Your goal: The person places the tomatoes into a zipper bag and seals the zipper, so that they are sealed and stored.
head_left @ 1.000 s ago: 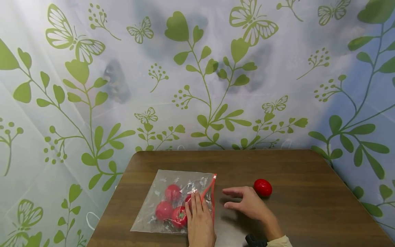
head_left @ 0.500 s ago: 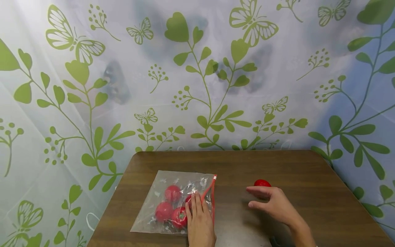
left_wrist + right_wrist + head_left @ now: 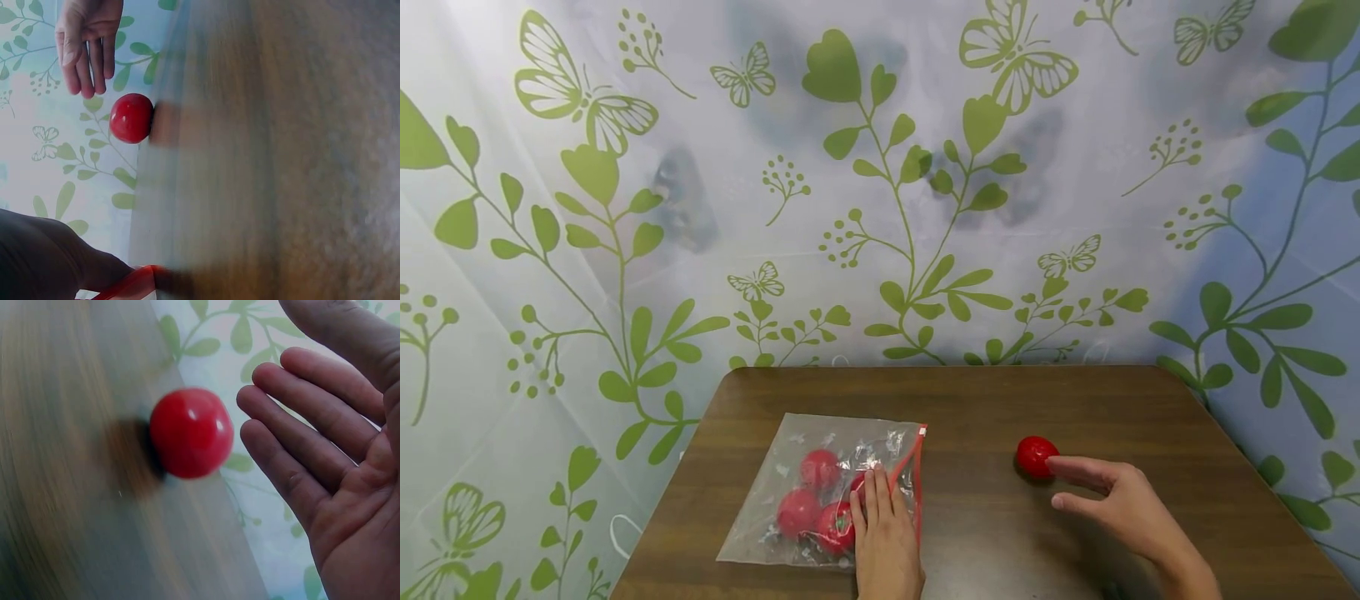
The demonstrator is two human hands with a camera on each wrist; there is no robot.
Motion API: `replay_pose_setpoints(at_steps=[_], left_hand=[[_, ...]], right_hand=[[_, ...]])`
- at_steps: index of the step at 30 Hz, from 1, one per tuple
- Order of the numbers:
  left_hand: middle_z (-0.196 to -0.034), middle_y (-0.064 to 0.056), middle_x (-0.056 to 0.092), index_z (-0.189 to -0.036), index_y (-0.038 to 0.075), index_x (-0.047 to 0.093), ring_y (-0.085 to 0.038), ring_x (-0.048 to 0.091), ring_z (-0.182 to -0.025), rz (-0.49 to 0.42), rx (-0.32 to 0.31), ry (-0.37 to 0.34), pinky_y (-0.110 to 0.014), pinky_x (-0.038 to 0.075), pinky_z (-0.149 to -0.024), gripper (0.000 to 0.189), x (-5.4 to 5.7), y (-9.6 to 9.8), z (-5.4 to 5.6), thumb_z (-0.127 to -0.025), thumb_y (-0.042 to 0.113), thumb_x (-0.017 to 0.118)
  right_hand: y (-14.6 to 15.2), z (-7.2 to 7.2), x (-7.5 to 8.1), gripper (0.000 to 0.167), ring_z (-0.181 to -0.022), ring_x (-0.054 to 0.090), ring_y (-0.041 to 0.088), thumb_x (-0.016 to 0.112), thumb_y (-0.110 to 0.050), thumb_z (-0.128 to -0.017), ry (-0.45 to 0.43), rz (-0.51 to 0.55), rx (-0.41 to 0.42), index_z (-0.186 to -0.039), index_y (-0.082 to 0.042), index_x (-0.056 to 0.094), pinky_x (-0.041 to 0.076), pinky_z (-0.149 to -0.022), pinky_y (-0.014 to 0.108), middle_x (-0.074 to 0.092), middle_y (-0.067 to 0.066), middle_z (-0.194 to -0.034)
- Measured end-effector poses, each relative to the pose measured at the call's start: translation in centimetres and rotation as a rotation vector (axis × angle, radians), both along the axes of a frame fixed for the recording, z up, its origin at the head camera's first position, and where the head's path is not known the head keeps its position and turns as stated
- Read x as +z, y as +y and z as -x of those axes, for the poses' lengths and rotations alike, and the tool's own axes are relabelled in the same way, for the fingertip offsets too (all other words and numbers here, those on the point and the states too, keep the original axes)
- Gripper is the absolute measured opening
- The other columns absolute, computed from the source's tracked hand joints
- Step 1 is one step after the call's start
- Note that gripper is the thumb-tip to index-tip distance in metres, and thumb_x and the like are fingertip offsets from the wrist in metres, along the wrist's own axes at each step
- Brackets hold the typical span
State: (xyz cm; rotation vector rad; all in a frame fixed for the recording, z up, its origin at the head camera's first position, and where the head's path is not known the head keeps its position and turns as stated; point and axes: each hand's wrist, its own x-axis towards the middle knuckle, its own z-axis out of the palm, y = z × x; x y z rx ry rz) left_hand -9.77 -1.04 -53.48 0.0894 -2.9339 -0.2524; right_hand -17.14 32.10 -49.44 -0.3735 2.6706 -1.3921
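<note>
A clear plastic bag [image 3: 760, 508] with a red zip edge lies on the table, holding several red tomatoes [image 3: 799, 512]; one shows a green stem end. My left hand [image 3: 886, 533] rests on the bag near its zip, fingers straight, covering part of one tomato. Glossy and red, a loose tomato [image 3: 1037, 457] sits to the right of the bag. My right hand [image 3: 1120, 504] hovers over the table just right of that tomato, with nothing in it. In the right wrist view its fingers [image 3: 294, 478] reach toward the loose tomato [image 3: 191, 432], a small gap between them.
The brown wooden table [image 3: 970, 392] has rounded far corners. Behind it hangs a pale curtain [image 3: 880, 208] printed with green leaves and butterflies. A white loop [image 3: 622, 537] shows past the table's left edge.
My right hand has moved to the right, passing in front of the loose tomato to its right side. The left hand, the bag and the loose tomato have stayed in place.
</note>
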Motion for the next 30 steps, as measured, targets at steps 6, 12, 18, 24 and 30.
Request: replay_pose_setpoints(at_steps=[6,12,18,24,30], left_hand=[[-0.169,-0.027,0.044,-0.149,-0.003,0.06,-0.045,0.04,-0.16,-0.014,0.004,-0.012,-0.066,0.029,-0.132,0.11,-0.1,0.1,0.1,-0.049,0.009,0.103],[-0.17,-0.026,0.043,-0.15,-0.002,0.059,-0.044,0.038,-0.161,-0.02,0.017,-0.037,-0.066,0.027,-0.132,0.111,-0.2,0.2,0.2,-0.049,0.009,0.103],[-0.17,-0.026,0.043,-0.15,-0.002,0.058,-0.044,0.039,-0.161,-0.015,0.019,-0.034,-0.066,0.028,-0.132,0.112,-0.4,0.2,0.1,-0.049,0.009,0.103],[-0.169,-0.026,0.044,-0.149,-0.001,0.058,-0.044,0.04,-0.16,-0.003,0.016,-0.011,-0.065,0.03,-0.131,0.113,-0.5,0.2,-0.2,-0.047,0.011,0.104],[-0.171,-0.025,0.043,-0.15,-0.001,0.058,-0.044,0.037,-0.162,-0.018,0.026,-0.065,-0.066,0.027,-0.133,0.111,-0.3,0.4,-0.2,-0.05,0.013,0.104]], right_hand=[[2.0,0.1,-0.6,0.048,-0.116,0.073,-0.003,0.089,-0.03,-0.093,0.049,-0.021,-0.028,-0.137,-0.015,0.077,0.062,-0.09,0.021,0.078,0.007,-0.136],[3.8,0.1,-1.6,0.046,-0.115,0.073,-0.002,0.087,-0.023,-0.095,0.078,0.006,-0.043,-0.138,-0.01,0.075,0.062,-0.086,0.018,0.079,0.01,-0.135],[4.7,0.4,-2.7,0.047,-0.113,0.074,-0.004,0.087,-0.021,-0.096,0.071,0.027,-0.057,-0.138,-0.005,0.074,0.061,-0.084,0.016,0.079,0.012,-0.133],[4.9,0.8,-3.8,0.049,-0.112,0.074,-0.004,0.087,-0.026,-0.096,0.049,0.019,-0.089,-0.139,-0.006,0.074,0.061,-0.083,0.016,0.079,0.012,-0.134],[4.8,1.6,-4.8,0.049,-0.108,0.076,-0.003,0.088,-0.03,-0.095,0.062,-0.008,-0.116,-0.137,-0.007,0.075,0.06,-0.082,0.015,0.079,0.015,-0.133]])
